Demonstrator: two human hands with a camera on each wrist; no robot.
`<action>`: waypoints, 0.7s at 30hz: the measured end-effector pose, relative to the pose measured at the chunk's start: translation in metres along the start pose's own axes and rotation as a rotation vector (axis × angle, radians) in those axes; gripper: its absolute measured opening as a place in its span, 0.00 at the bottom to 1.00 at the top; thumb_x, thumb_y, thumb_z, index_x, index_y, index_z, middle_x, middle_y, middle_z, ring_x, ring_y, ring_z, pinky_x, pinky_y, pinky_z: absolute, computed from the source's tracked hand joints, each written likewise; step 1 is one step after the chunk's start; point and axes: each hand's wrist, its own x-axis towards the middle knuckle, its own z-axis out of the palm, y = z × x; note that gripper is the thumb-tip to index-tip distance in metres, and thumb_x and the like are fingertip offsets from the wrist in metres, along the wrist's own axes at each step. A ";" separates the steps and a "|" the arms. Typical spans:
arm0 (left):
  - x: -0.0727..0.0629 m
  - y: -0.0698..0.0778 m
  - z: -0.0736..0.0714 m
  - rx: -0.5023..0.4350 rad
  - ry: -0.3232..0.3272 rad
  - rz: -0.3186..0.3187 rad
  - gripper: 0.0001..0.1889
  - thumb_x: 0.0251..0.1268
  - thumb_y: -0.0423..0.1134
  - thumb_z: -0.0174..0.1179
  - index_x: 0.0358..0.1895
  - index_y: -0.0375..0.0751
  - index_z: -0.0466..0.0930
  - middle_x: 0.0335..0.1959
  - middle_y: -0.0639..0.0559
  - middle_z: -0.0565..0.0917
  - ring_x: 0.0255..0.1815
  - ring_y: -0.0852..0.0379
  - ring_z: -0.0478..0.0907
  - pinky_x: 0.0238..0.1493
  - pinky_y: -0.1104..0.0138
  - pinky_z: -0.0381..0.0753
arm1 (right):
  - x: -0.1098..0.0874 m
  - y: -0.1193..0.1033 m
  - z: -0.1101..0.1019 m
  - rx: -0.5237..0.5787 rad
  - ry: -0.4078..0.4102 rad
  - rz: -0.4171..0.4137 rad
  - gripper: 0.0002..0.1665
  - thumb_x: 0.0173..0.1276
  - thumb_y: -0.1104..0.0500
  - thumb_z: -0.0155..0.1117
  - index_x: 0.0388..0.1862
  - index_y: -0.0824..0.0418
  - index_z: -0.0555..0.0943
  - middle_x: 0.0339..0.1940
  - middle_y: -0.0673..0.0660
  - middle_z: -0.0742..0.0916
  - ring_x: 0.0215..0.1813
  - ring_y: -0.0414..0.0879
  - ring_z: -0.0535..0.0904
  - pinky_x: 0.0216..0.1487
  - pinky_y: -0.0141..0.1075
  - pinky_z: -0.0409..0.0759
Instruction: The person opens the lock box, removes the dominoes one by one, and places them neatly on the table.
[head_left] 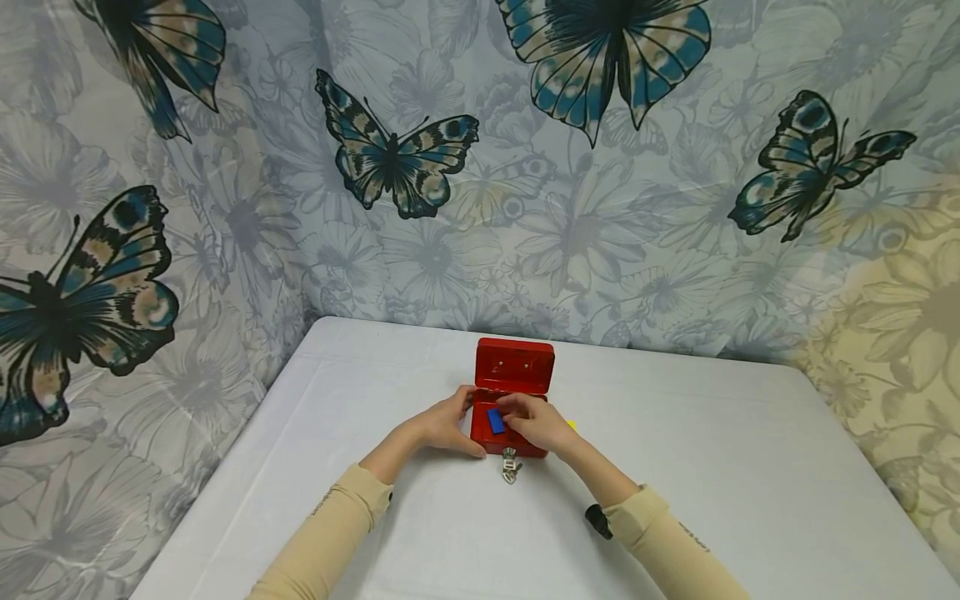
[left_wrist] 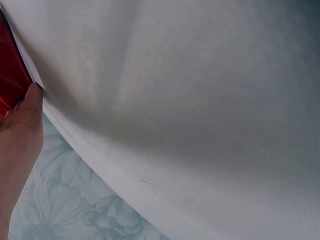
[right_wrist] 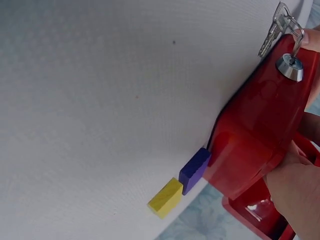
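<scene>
A red metal cash box (head_left: 480,446) stands on the table with its lid (head_left: 513,367) raised. My left hand (head_left: 447,423) holds the box by its left side, thumb at the front corner and fingers toward the back. Over the open box, my right hand (head_left: 536,421) reaches in from the right, its fingers curled at the edge of a flat blue block (head_left: 496,421). In the right wrist view, the box wall hides those fingertips. Keys (right_wrist: 273,34) on a ring hang from the lock (right_wrist: 290,67) in the box's front.
Beside the box's right side lie a yellow block (right_wrist: 166,198) and a dark blue-purple block (right_wrist: 194,171). A white cloth covers the table (head_left: 712,467). Butterfly-patterned fabric (head_left: 585,242) hangs behind it. A dark strap piece (head_left: 597,521) sits at the right sleeve.
</scene>
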 end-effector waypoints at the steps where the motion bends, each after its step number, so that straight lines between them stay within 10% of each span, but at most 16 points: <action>1: 0.000 0.000 0.000 0.000 -0.001 0.001 0.52 0.47 0.41 0.77 0.72 0.39 0.50 0.70 0.43 0.65 0.72 0.47 0.62 0.70 0.60 0.63 | 0.000 0.000 0.000 -0.001 -0.005 -0.001 0.18 0.69 0.65 0.59 0.57 0.61 0.80 0.49 0.56 0.86 0.49 0.50 0.80 0.58 0.51 0.78; 21: -0.001 0.001 -0.001 0.016 0.000 -0.008 0.53 0.46 0.43 0.78 0.71 0.39 0.50 0.71 0.41 0.65 0.71 0.45 0.63 0.70 0.57 0.64 | 0.002 -0.001 0.008 -0.044 -0.072 -0.059 0.19 0.68 0.66 0.59 0.58 0.64 0.78 0.51 0.58 0.85 0.53 0.54 0.81 0.57 0.49 0.79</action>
